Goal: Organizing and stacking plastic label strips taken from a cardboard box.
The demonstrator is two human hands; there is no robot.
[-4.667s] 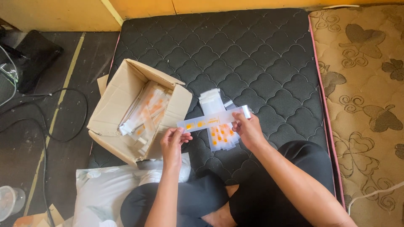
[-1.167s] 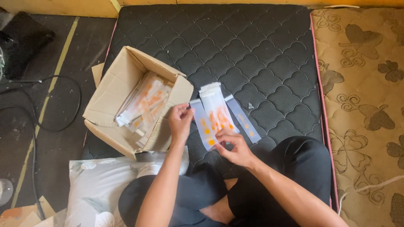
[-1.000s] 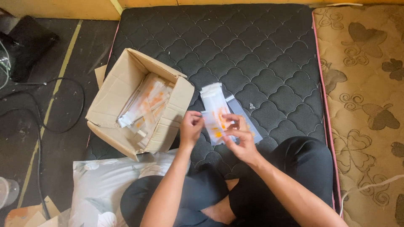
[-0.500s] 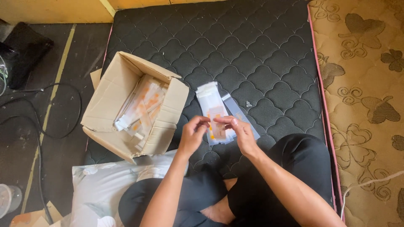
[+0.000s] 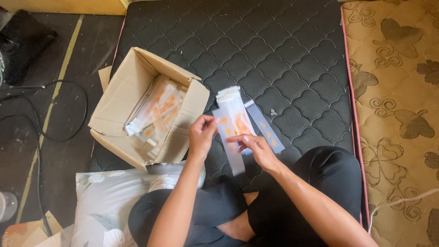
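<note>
I sit cross-legged on a black quilted mattress [image 5: 283, 50]. My left hand [image 5: 202, 135] pinches the upper left edge of a long clear plastic sleeve with orange marks [image 5: 230, 139], lifted over a small pile of similar sleeves [image 5: 233, 107]. My right hand [image 5: 254, 147] holds the same sleeve at its right side, fingers across the middle. One more sleeve [image 5: 266, 127] lies flat just right of the pile. An open cardboard box [image 5: 123, 103] left of my hands holds several more sleeves [image 5: 153, 112].
A brown patterned mattress [image 5: 398, 100] lies along the right. A pale floral pillow [image 5: 103, 208] lies by my left knee. Black cables [image 5: 43, 123] and a black bag [image 5: 23, 41] are on the dark floor at left. Cardboard scraps [image 5: 27, 231] sit bottom left.
Both hands have lifted one sleeve off the pile and drawn it towards my lap; earlier the right hand was pressing on the pile and the left reached in from the box side.
</note>
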